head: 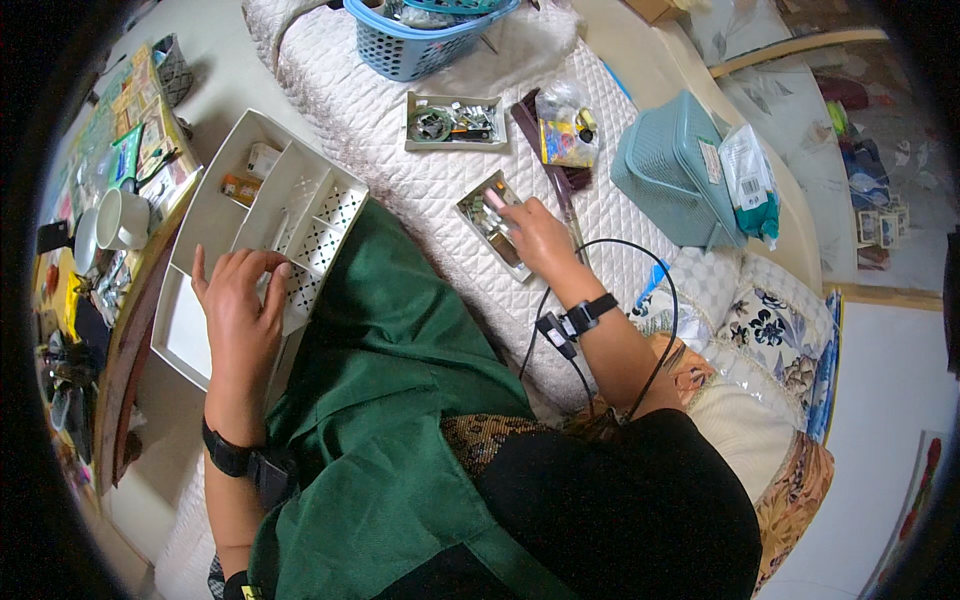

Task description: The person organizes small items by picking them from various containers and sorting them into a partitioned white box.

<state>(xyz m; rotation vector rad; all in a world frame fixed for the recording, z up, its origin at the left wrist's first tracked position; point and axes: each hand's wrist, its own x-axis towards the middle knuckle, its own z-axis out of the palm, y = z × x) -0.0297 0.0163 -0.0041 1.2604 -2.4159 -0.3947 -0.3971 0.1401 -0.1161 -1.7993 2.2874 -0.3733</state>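
My left hand [244, 300] is over a white compartmented organizer [214, 176], its thumb and index finger bent close together. Whether anything small is between them is hidden. The organizer rests by my green apron [390, 300]; an orange-labelled small box [240, 189] and a white box [262, 160] lie in its far compartment. My right hand [541, 238] reaches over a small shallow tray [469, 214] on the quilted cover. Its fingertips are at a pink object [494, 198] in that tray; I cannot tell if they grip it. A brown item [504, 246] lies near the tray's close end.
Another shallow tray [412, 142] holds a green ring-shaped coil and small metal items. Beyond it stands a blue basket [409, 45]. A lidded teal basket [664, 172] is at right, near a plastic bag [568, 135]. A black cable [675, 300] loops by my right arm. A cluttered table [161, 240] stands left.
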